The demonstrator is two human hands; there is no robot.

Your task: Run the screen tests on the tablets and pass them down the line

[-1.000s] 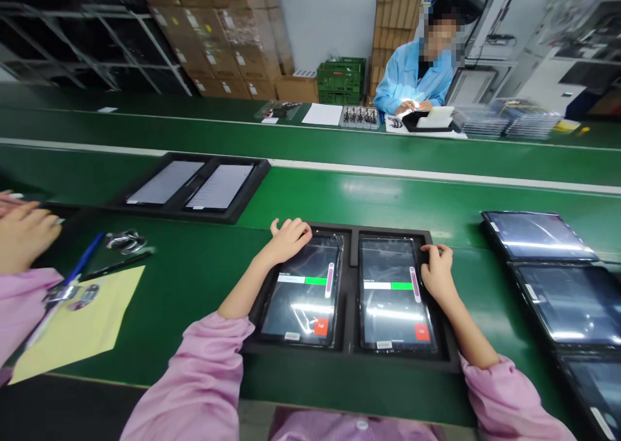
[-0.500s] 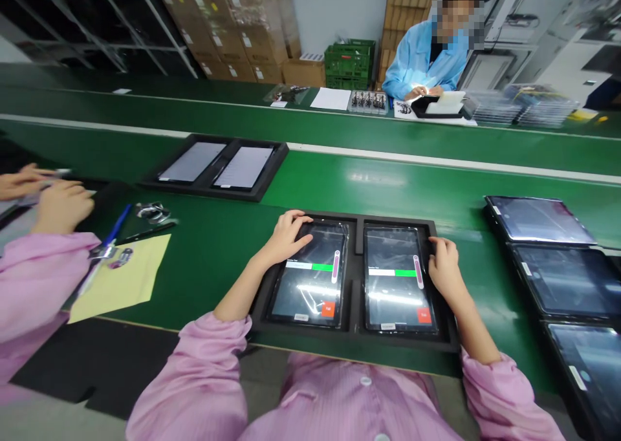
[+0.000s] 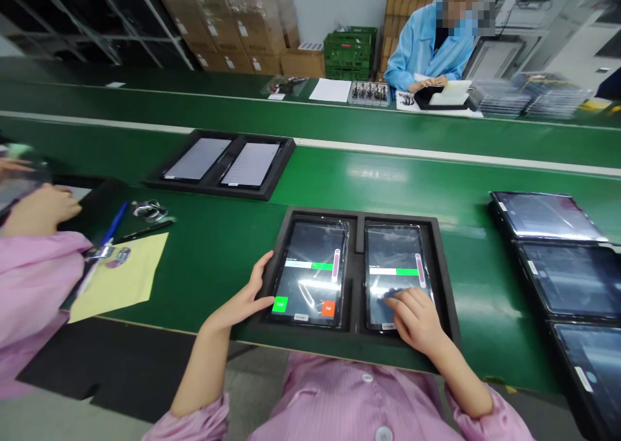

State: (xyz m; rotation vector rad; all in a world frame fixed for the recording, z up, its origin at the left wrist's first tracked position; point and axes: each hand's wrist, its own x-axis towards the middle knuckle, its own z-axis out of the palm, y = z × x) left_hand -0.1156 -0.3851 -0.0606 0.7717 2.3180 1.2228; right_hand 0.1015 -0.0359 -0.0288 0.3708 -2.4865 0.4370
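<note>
Two film-wrapped tablets lie side by side in a black foam tray (image 3: 356,250) on the green belt. The left tablet (image 3: 310,260) shows a white and green bar, a pink slider, a green button and a red button. My left hand (image 3: 245,295) rests open against its lower left edge, fingertips beside the green button. The right tablet (image 3: 392,253) shows the same bar and slider. My right hand (image 3: 412,318) lies on its lower screen, fingertips touching the film and holding nothing. That hand hides the screen's lower corners.
A co-worker's pink sleeve and hand (image 3: 41,211) are at the left, by yellow paper (image 3: 121,276) and a blue pen (image 3: 109,231). Another tray (image 3: 218,163) sits beyond. Several tablets (image 3: 548,216) line the right. A blue-coated person (image 3: 429,50) works across the far belt.
Both hands have slid down from the tablets' upper parts to their lower parts. A green button now shows on the left tablet. The view has shifted slightly.
</note>
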